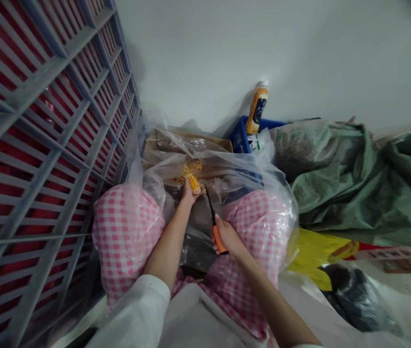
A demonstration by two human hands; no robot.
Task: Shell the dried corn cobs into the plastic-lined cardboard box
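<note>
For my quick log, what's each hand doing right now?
Left hand: closed, holding a corn cob.
Right hand: closed, holding an orange-handled tool.

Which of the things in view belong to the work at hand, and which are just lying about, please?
In use: left hand holding a corn cob; right hand gripping an orange-handled knife; loose corn kernels; clear plastic bag; cardboard box.

Lying about: plastic bottle; blue plastic crate; green woven sack; grey slatted rack.
</note>
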